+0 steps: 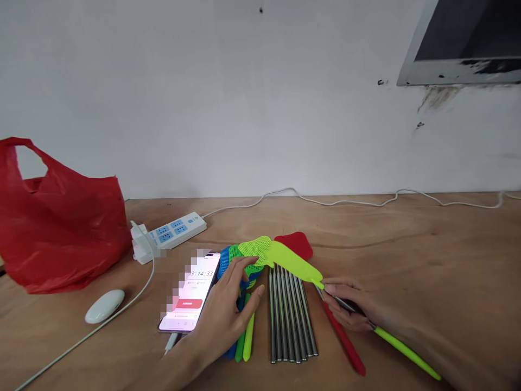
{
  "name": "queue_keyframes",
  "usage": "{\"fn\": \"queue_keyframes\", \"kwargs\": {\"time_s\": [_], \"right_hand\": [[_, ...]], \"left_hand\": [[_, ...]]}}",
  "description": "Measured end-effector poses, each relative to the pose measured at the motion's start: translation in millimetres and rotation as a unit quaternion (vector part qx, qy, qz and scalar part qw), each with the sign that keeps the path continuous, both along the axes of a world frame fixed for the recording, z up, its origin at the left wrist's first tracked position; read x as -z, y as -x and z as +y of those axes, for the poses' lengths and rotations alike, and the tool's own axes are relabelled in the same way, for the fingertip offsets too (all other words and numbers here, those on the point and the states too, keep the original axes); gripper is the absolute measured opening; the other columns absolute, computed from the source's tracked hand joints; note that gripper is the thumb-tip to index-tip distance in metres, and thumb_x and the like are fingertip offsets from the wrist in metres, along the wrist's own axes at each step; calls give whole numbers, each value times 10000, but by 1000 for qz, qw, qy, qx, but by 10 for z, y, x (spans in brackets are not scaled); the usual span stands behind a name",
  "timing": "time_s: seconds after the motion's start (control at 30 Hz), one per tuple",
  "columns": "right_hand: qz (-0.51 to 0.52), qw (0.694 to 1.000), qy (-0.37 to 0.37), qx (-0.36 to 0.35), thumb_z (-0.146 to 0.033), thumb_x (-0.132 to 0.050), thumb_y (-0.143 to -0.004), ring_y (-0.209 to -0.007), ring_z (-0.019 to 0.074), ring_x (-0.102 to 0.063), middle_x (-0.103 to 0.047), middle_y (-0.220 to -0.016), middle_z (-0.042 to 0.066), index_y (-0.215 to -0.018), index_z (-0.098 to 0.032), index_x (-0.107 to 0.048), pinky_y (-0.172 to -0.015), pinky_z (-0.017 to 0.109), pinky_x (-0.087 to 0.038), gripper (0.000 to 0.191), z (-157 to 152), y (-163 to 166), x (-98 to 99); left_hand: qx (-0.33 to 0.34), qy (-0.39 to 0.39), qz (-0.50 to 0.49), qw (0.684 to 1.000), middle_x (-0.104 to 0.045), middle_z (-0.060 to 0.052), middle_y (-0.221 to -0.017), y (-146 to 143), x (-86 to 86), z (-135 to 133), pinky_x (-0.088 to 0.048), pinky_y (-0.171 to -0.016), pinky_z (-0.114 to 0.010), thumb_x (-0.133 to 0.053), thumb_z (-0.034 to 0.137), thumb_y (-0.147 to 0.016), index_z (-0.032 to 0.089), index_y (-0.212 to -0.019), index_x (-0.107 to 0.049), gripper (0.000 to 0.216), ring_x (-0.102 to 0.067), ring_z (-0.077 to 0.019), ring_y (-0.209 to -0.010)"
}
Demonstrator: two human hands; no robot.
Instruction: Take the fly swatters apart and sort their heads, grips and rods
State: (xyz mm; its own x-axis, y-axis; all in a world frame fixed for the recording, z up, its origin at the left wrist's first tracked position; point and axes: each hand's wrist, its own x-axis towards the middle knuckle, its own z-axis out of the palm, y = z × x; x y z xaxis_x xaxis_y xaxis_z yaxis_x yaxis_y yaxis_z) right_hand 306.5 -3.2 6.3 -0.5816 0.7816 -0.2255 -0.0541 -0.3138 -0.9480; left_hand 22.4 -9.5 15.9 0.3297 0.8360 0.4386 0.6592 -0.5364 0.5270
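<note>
My right hand (348,304) grips a yellow-green fly swatter (295,263) by its metal shaft, with the green handle running out toward the lower right. My left hand (228,304) has its fingers apart over a stack of blue and green swatters (234,254); whether the fingertips touch the stack I cannot tell. On top of that stack lies a yellow-green mesh head (256,247). Several metal rods (291,315) lie side by side between my hands. A red swatter (299,244) lies partly under the held one and the right hand.
Left of my left hand rests a lit phone (193,293) with a cable. Behind it are a white power strip (175,231) and a red plastic bag (65,222). A white oval object (105,306) sits near the bag. A thin cord (337,203) runs along the wall.
</note>
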Motion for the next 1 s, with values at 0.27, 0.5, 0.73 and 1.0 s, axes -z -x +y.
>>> {"fn": "queue_keyframes", "kwargs": {"time_s": [0.27,0.5,0.73,1.0], "right_hand": [[-43,997,27,-66,-640,-652,-790,-285,21,-236,-395,-422,-101,-660,-174,-557,-277,163,-130,493,-150,59,103],[-22,999,-26,-32,-615,-620,-838,-271,30,-220,-350,-366,-114,-628,-189,-523,-279,169,-130,485,-69,55,112],[-80,993,-87,-9,-638,-597,-850,-320,37,-191,-330,-373,-114,-635,-197,-516,-319,187,-131,498,-131,211,-114],[-111,983,-142,28,-591,-590,-877,-305,43,-229,-366,-369,-101,-639,-193,-532,-330,191,-147,468,-103,132,-93]], "left_hand": [[81,32,-65,994,-649,-34,-913,23,-19,11,-487,-681,-291,-486,317,-1011,215,-970,-599,157,-611,-187,-788],[63,120,-145,980,-656,-3,-703,-3,-75,-28,-470,-660,-269,-496,369,-1002,202,-794,-611,290,-615,-172,-687],[14,127,-224,966,-531,21,-633,-93,-9,-95,-407,-515,-229,-488,419,-1000,202,-762,-543,327,-508,-136,-575],[-117,69,-386,912,-432,68,-537,38,6,28,-325,-408,-193,-574,535,-935,212,-718,-490,398,-377,-102,-464]]}}
